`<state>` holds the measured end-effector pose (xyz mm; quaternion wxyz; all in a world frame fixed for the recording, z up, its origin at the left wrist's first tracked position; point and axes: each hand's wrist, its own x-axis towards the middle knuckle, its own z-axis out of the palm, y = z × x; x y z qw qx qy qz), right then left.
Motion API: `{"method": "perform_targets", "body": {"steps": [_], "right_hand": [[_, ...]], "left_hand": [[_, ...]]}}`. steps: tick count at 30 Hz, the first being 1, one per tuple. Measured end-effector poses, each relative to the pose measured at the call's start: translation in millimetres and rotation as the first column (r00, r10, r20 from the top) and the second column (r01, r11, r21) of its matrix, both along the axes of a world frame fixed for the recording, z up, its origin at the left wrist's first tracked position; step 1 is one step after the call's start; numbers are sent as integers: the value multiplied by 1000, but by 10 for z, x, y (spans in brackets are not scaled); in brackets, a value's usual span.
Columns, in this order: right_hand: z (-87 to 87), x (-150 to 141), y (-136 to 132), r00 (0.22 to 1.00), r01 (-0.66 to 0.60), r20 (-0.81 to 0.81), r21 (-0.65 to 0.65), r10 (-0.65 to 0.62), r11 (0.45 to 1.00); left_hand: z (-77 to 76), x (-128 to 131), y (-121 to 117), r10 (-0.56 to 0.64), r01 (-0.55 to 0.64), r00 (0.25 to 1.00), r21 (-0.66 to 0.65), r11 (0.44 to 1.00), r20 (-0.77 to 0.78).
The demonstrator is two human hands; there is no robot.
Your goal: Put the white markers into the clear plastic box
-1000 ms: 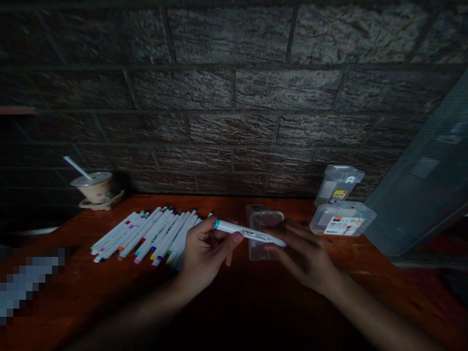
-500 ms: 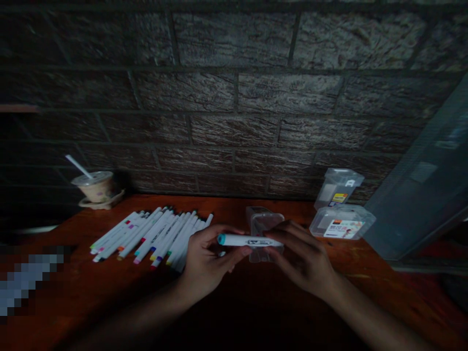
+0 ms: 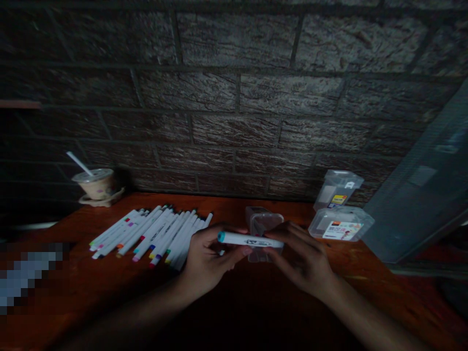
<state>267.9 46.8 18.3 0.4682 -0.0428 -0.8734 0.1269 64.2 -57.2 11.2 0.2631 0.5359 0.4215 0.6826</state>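
Note:
Held level between my two hands is a white marker [image 3: 239,239] with a light-blue end at the left and a dark printed label. My left hand [image 3: 208,258] grips it from below with thumb and fingers. The fingers of my right hand [image 3: 303,253] close on its right end, which they partly cover. Behind the marker, a clear plastic case [image 3: 265,220] stands on the wooden table [image 3: 234,312], partly hidden by my hands. Left of my left hand lies a pile of white markers [image 3: 157,231] with variously coloured ends.
At the back left, a lidded drink cup [image 3: 97,184] with a straw sits in a holder. To the right are a clear box [image 3: 338,187] and a labelled clear plastic lid [image 3: 341,224]. A brick wall [image 3: 234,97] rises behind the table, and a grey panel [image 3: 420,180] leans at right.
Both hands keep hold of the marker in nearly the same place. The view has shifted very slightly; nothing else has visibly moved.

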Motion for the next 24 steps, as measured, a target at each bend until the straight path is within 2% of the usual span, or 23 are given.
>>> {"method": "perform_targets", "body": {"steps": [14,20,24], "right_hand": [[-7,-13,14,999,-11,41,6,11,1000],[-14,-19,30,1000,-6,30,17,6,1000],[-15,-14,28,1000,-8,14,36,8,999]], "left_hand": [[-21,-11,2,-45,48,998,66,997,-38],[-17,-18,-11,4,-1,999,89,996,-38],[-50,-43,-19,37,-24,994,117,993,-104]]}}
